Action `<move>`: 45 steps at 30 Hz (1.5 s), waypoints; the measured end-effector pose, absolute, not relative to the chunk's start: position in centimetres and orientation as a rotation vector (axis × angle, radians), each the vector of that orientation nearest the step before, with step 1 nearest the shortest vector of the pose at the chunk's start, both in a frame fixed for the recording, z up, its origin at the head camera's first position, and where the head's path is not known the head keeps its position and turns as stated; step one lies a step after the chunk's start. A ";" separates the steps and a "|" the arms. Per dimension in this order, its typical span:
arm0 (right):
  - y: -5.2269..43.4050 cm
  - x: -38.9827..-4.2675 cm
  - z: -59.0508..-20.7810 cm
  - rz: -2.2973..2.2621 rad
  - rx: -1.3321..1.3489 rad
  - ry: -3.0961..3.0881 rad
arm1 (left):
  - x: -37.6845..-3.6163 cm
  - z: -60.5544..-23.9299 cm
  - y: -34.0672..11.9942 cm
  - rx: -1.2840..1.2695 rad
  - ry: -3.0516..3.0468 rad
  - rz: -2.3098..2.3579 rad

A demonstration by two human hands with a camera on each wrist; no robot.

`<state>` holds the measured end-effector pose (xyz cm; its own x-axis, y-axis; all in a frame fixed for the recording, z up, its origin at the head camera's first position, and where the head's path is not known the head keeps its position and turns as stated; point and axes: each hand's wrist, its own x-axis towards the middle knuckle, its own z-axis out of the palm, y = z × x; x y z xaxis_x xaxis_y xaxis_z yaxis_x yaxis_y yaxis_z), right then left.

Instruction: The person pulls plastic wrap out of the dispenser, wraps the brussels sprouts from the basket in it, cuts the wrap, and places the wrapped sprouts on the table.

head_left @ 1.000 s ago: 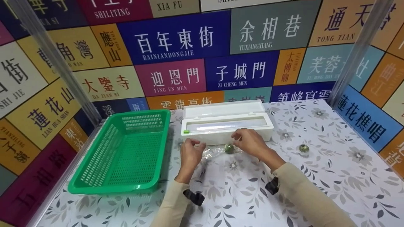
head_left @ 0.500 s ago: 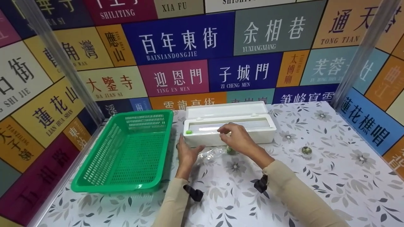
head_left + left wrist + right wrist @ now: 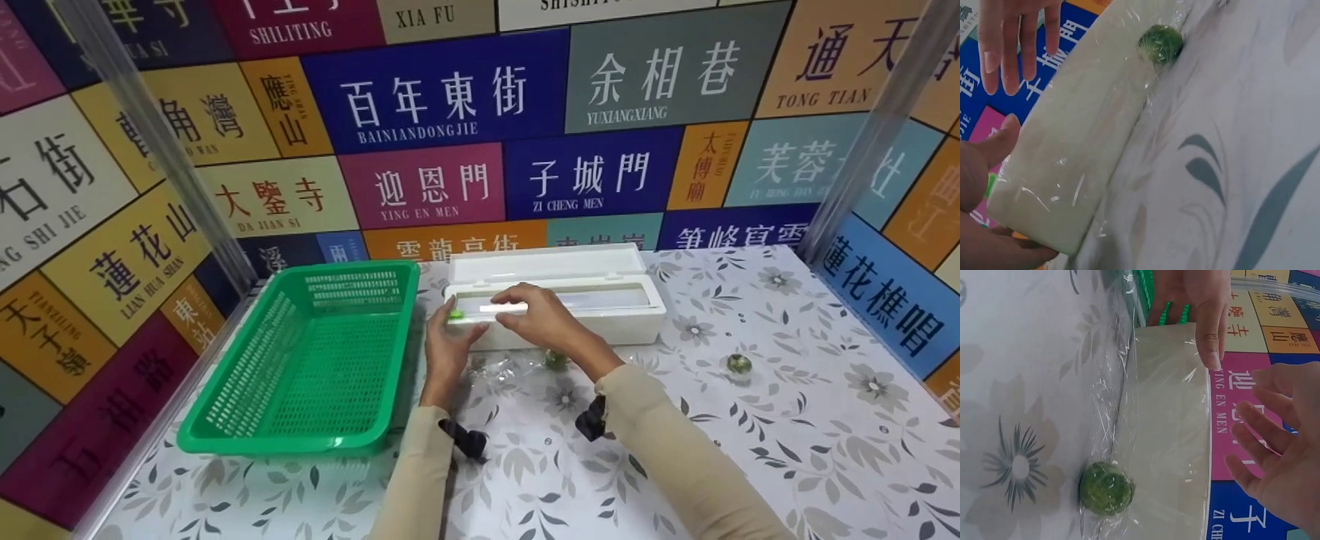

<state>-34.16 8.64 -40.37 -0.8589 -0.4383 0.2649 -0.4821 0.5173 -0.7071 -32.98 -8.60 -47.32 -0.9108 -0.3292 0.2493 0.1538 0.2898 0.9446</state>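
Left hand [image 3: 448, 346]: thumb raised, fingers loosely bent, arm stretched forward.
Right hand [image 3: 541, 321]: fingers straight, spread, palm down.

Right hand [image 3: 541, 321] hides the dispenser's [image 3: 600, 315] slot.
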 end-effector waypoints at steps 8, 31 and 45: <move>7.4 -34.6 -40.0 1.245 0.894 -2.677 | -34.2 -48.8 -9.1 0.075 -2.098 -1.722; 3.8 -36.1 -41.5 1.080 0.847 -2.759 | -34.5 -48.8 -9.2 0.117 -2.045 -1.758; 1.5 -36.1 -42.6 1.064 0.685 -2.717 | -34.1 -49.5 -9.5 0.115 -2.028 -1.757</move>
<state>-36.08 1.49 -42.58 -0.8858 -0.3609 0.2916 -0.4630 0.6456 -0.6073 -34.13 -9.51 -49.46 -0.8946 -0.3491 0.2791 0.2265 0.1843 0.9564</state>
